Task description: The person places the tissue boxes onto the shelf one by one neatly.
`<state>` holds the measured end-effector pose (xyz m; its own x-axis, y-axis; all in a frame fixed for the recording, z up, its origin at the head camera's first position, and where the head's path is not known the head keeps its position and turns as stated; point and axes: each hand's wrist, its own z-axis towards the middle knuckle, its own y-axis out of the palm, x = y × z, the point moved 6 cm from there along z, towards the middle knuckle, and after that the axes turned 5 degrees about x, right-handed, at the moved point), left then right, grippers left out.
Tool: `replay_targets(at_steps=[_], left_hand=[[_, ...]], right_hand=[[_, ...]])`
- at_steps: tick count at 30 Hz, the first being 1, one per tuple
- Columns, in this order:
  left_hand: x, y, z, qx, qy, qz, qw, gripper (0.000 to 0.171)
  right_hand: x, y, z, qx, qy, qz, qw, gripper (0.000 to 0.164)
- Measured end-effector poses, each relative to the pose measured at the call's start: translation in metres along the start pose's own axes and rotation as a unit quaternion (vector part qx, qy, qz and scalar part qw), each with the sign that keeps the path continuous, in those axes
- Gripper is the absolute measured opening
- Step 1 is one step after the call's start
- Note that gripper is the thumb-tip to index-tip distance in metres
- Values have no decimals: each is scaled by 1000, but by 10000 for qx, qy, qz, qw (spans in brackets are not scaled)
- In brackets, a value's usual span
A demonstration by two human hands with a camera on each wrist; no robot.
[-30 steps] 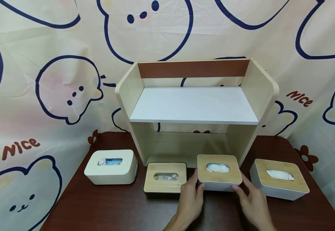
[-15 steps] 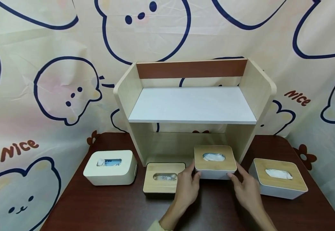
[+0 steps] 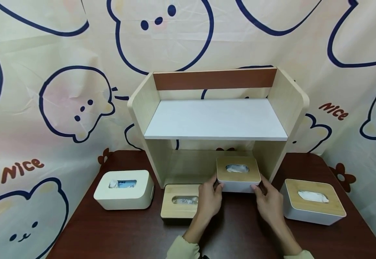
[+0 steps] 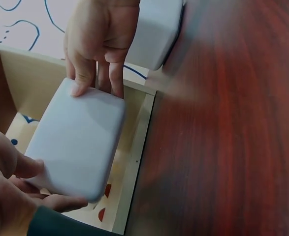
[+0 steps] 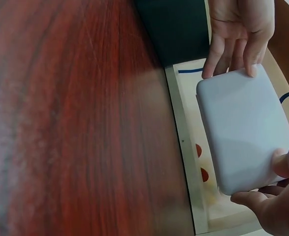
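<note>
Both hands hold a tissue box point(image 3: 239, 178) with a wood-coloured lid and white sides, tissue showing in its oval slot. My left hand point(image 3: 208, 201) grips its left end and my right hand point(image 3: 270, 203) its right end, thumbs on the near side. In the head view the box overlaps the lower compartment of a small cream shelf unit point(image 3: 215, 118), toward its right side wall. Both wrist views show the plain white side of the box between the two hands, over the shelf unit's front edge.
Left of the hands stand a dark box with a pale wooden lid point(image 3: 170, 207), partly behind my left hand, and a cream tissue box point(image 3: 123, 199). A larger wood-lidded tissue box point(image 3: 315, 212) stands close on the right. The dark brown table point(image 3: 110, 233) meets a printed curtain point(image 3: 77, 43).
Both hands have moved the tissue box forward and slightly left, from in front of the shelf unit to its lower opening. The other boxes stay put.
</note>
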<state>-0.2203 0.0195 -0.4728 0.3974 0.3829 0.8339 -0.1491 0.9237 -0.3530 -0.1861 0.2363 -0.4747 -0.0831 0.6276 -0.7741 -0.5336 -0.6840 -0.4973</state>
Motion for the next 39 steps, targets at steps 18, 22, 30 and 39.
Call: replay_targets(at_steps=[18, 22, 30, 39], left_hand=[[-1, 12, 14, -177, -1234, -178, 9920, 49], [-1, 14, 15, -192, -1357, -148, 9904, 50], [-4, 17, 18, -195, -1339, -96, 9908, 52], [-4, 20, 20, -237, -1390, -290, 9896, 51]], right_hand=[[11, 15, 8, 340, 104, 421, 9985, 53], [12, 17, 8, 219, 193, 600, 9978, 54], [14, 20, 10, 58, 347, 623, 9974, 55], [15, 20, 11, -61, 359, 500, 9981, 55]])
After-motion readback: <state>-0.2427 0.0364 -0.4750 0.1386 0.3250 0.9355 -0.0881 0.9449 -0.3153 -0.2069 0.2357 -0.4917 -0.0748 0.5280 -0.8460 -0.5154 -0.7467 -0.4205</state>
